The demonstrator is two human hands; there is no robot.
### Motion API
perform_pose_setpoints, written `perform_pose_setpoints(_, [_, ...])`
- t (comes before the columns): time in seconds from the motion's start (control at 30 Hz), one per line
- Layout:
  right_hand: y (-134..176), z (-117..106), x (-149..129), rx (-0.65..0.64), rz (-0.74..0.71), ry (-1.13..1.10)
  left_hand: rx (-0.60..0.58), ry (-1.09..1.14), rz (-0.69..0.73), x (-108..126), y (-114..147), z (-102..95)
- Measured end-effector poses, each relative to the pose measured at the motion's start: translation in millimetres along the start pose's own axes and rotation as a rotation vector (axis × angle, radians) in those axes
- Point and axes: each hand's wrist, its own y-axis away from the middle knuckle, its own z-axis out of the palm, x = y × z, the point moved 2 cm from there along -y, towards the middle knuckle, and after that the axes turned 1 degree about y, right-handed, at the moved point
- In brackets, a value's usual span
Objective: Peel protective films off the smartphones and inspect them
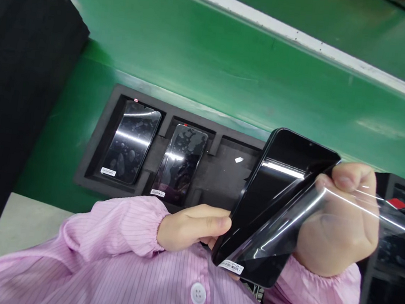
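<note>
My left hand [194, 226] grips a black smartphone [276, 180] by its left long edge, thumb on the rim and the other fingers mostly hidden beneath. The phone is tilted, its glossy screen towards me. My right hand [343, 221] pinches a clear protective film [289, 225] between thumb and curled fingers. The film has lifted from the upper right of the screen and still lies against its lower part. A red tab [397, 203] shows on the film's free end, beyond my knuckles. A white barcode label [231, 266] sits at the phone's bottom edge.
A dark foam tray [96, 147] on the green bench [214, 51] holds two film-covered phones [133, 144] in its slots. A white scrap [238, 160] lies in the tray. Another dark tray [385, 182] is at the right. A tall black stack [21, 77] stands left.
</note>
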Motion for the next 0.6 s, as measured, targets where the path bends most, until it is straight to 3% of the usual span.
perform_pose_setpoints(0.23, [-0.2, 0.0, -2.3, -0.014, -0.045, 0.046, -0.045, -0.009, 0.009, -1.8, -0.1, -1.0])
perform_pose_setpoints(0.4, [-3.7, 1.4, -0.2, -0.054, 0.156, -0.124, -0.029, -0.093, 0.024, 3.7, 3.5, 0.9])
perform_pose_setpoints(0.6, [-5.3, 0.8, 3.5, -0.082, 0.213, -0.159, -0.261, -0.032, 0.079, 8.2, 4.0, 7.2])
